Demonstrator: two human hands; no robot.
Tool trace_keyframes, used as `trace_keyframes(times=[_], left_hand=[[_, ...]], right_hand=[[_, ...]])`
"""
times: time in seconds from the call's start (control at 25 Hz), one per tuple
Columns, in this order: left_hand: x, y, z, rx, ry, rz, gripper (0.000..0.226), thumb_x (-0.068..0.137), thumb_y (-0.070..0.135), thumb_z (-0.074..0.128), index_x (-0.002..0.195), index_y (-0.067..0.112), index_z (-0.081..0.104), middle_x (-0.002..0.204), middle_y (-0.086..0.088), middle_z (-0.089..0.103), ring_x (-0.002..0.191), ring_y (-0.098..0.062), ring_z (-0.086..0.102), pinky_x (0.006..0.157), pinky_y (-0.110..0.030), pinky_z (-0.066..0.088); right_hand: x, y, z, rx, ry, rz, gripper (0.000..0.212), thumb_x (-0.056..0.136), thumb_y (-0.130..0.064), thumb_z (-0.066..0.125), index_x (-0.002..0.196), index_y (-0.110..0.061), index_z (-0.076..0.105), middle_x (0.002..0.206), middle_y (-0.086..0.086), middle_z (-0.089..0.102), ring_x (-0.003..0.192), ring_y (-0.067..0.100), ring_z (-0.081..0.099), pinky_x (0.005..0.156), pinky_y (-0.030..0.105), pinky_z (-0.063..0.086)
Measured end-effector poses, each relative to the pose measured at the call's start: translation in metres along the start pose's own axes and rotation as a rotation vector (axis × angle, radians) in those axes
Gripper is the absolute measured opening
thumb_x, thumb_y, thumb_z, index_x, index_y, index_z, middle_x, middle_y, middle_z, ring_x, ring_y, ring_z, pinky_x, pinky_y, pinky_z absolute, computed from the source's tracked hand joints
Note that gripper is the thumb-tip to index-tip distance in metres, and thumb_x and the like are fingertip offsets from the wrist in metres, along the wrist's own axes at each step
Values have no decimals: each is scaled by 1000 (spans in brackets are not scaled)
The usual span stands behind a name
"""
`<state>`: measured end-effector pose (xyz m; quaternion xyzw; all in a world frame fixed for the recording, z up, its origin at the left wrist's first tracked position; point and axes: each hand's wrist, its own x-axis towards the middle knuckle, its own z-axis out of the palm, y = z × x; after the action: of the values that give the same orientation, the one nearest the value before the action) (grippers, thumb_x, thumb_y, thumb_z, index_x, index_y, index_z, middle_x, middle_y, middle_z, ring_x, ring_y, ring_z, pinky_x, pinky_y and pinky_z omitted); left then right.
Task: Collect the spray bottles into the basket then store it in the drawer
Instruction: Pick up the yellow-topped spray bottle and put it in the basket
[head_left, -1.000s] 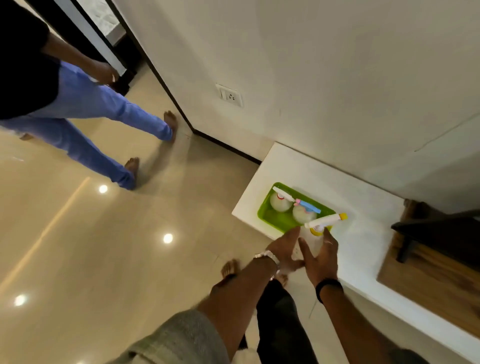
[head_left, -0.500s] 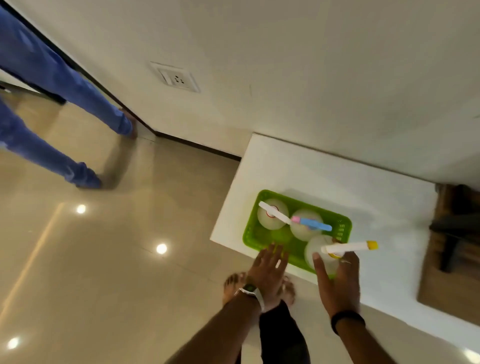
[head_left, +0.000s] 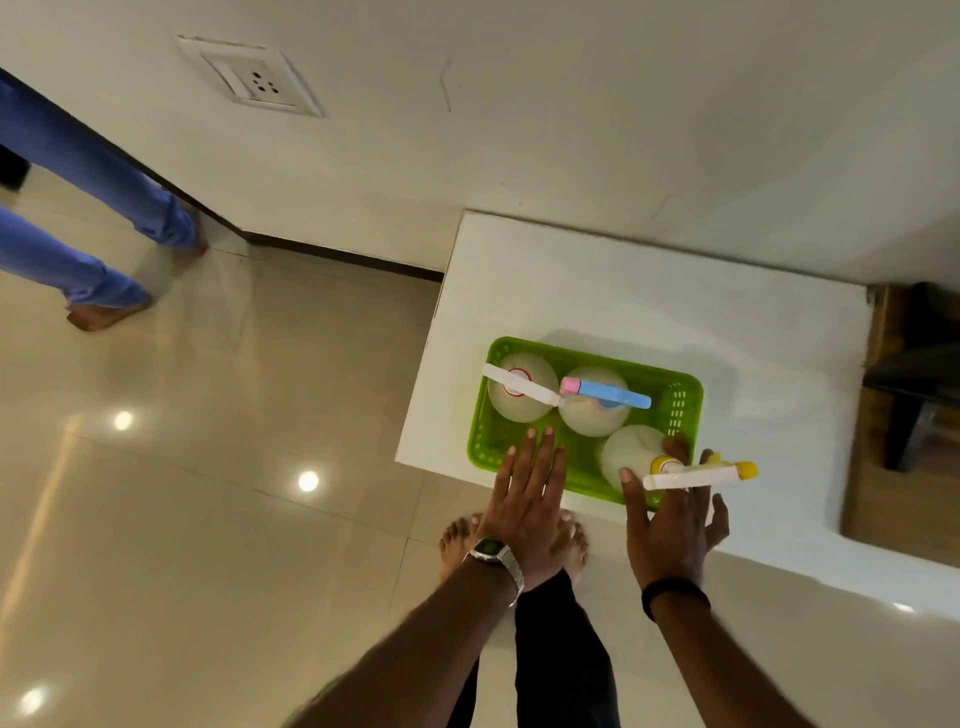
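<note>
A green plastic basket (head_left: 685, 384) sits at the near left corner of a white counter (head_left: 623, 291). Two spray bottles stand in it: one with a white trigger and red collar (head_left: 511, 405), one with a blue and pink trigger (head_left: 587, 415). A third bottle with a yellow-tipped trigger (head_left: 631, 449) stands in the basket's near right corner. My right hand (head_left: 670, 530) wraps its thumb and fingers around that bottle's neck. My left hand (head_left: 524, 499) is flat and open, its fingertips over the basket's near rim.
Dark wooden furniture (head_left: 883, 332) adjoins the counter on the right. Another person's legs in blue trousers (head_left: 78, 171) stand on the glossy tiled floor at far left. A wall socket (head_left: 254, 78) is on the wall. My bare feet (head_left: 457, 535) are below the counter edge.
The yellow-tipped bottle has gone from beside the basket down into its near right corner. My left hand left the bottle and reached the basket's near rim. The view tilted downward.
</note>
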<state>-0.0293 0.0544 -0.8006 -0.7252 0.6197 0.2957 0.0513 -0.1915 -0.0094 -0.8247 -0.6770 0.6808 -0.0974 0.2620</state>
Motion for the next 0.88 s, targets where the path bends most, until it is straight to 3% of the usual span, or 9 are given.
trace_keyframes(times=[0.16,0.28,0.36,0.44,0.52,0.6,0.72,0.8,0.88], left_hand=[[-25,-12,1,-232,282,-93,95,90,51,46,160,12,-6,169,-11,-12,157,-26,-12,128,-41,-6],[-44,-65,7,-605,461,-555,99,88,61,38,159,6,-3,169,-13,-7,158,-24,-8,126,-30,-7],[-39,-111,13,-882,421,-852,91,95,54,43,159,5,2,170,-11,0,158,-25,2,127,-32,1],[-22,-152,18,-1083,314,-885,65,103,36,47,157,9,24,166,-8,24,154,-26,22,126,-38,20],[-9,-170,17,-1122,254,-817,32,104,22,47,133,11,55,136,-5,58,133,-30,51,112,-41,41],[-5,-153,9,-1080,292,-813,25,103,18,45,121,10,62,121,-11,65,123,-35,58,106,-45,45],[-13,-106,18,-985,167,-880,55,95,15,29,130,-23,50,133,-50,47,134,-52,44,113,-56,31],[6,-99,26,-838,3,-964,52,102,9,21,145,-21,26,154,-39,29,145,-43,33,117,-48,22],[0,-88,79,-932,46,-1035,50,108,5,13,157,-4,8,163,-22,20,149,-30,28,119,-43,23]], right_hand=[[-14,-6,-12,129,-16,63,70,91,-55,58,151,-31,32,169,0,16,153,22,20,118,50,21],[-37,-1,-19,185,-14,133,83,87,-60,57,158,-39,18,170,-3,11,154,1,0,118,40,15],[-56,7,-17,210,34,192,84,89,-58,61,158,-43,14,169,-2,14,153,-4,-1,118,42,15],[-76,14,-10,230,100,258,82,89,-52,61,158,-38,18,167,-2,23,154,-1,6,121,50,21],[-96,21,2,234,160,351,76,91,-50,57,157,-32,24,165,-3,28,154,5,13,120,56,24],[-111,25,15,219,169,434,69,96,-44,57,156,-26,28,165,0,30,154,13,19,120,57,26],[-132,21,31,176,79,450,68,96,-37,57,157,-24,28,165,3,29,154,15,19,119,50,24],[-136,14,37,152,9,424,69,97,-40,56,158,-26,26,166,1,26,155,13,16,117,48,21],[-139,11,38,116,-66,367,71,96,-46,50,158,-27,22,167,-1,22,155,12,13,116,47,20]])
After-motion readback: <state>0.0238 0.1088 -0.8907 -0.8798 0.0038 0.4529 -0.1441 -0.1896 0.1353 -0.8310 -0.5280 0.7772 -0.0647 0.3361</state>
